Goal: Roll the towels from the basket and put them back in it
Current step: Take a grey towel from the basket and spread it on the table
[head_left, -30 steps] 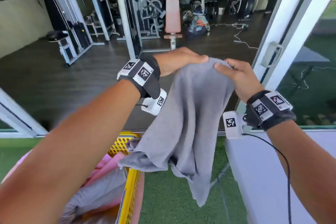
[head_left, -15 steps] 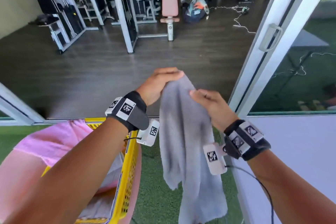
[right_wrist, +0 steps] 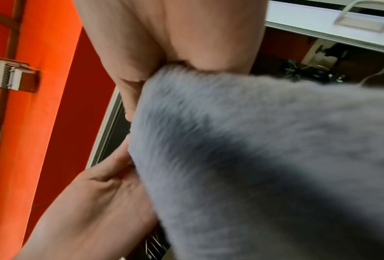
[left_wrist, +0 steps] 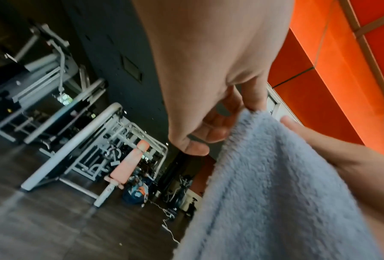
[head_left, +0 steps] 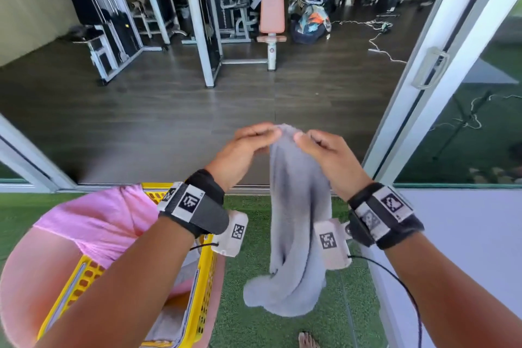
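Observation:
A grey towel (head_left: 296, 223) hangs lengthwise in front of me, its lower end bunched just above the grass. My left hand (head_left: 248, 147) and right hand (head_left: 324, 150) pinch its top edge close together. In the left wrist view the left hand's fingers (left_wrist: 211, 130) curl on the fluffy towel (left_wrist: 275, 184). The right wrist view is filled with blurred towel (right_wrist: 264, 158) under the right palm. The yellow basket (head_left: 203, 277) stands at lower left, under my left forearm, with a pink towel (head_left: 101, 220) draped over its rim.
Green artificial grass (head_left: 282, 328) lies underfoot, with a bare foot (head_left: 308, 340) at the bottom edge. A white sliding door frame (head_left: 423, 79) rises on the right. Beyond the sill is a dark wooden floor (head_left: 169, 121) with gym machines and a pink bench (head_left: 272, 0).
Both hands have come down and closer together along the towel's top edge. The towel now hangs narrower and longer, its bottom end gathered low. The view has tilted down, showing more basket.

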Demonstrator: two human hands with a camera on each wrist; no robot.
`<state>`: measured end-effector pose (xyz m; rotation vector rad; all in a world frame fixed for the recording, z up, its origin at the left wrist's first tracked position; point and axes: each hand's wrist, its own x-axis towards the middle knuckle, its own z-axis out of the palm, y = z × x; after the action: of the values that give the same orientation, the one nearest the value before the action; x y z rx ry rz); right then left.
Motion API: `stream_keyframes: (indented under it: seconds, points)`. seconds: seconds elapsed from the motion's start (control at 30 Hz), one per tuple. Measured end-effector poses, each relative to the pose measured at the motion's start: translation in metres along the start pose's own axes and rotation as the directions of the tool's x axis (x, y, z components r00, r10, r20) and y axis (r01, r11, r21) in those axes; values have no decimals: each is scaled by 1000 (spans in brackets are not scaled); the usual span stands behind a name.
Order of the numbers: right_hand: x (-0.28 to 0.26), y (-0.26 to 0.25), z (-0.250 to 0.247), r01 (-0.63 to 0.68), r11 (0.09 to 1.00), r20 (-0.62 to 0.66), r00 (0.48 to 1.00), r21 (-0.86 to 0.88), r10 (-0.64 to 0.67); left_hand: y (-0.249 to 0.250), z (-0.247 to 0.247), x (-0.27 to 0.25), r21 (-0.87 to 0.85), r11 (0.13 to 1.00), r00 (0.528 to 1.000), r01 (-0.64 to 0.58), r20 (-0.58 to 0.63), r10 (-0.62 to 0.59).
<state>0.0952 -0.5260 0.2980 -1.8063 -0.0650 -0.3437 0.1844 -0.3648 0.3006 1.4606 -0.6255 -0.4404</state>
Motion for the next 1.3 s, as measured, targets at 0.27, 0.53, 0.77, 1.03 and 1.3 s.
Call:
stream_keyframes:
  seconds: [0.27, 0.53, 0.77, 1.03, 1.3]
  points:
    - [12, -31, 3, 96, 995, -56, 994, -33, -98, 10, 18, -23, 9, 999, 979, 51, 197, -52]
    - [-5, -7, 12, -156, 987, 243, 959, 35, 143, 21, -12, -16, -207, 978, 994, -27, -110, 4]
    - [15, -22, 23, -54, 989, 71, 996, 137, 45, 31, -13, -30, -212, 977, 999, -9, -35, 1]
    - [32, -50, 33, 97, 995, -58, 994, 30, -95, 14, 1, -39, -126, 992, 999, 29, 22, -26]
    - [3, -12, 35, -90, 978, 264, 955, -187, 138, 21, -33, -34, -226, 972, 988, -69, -153, 35]
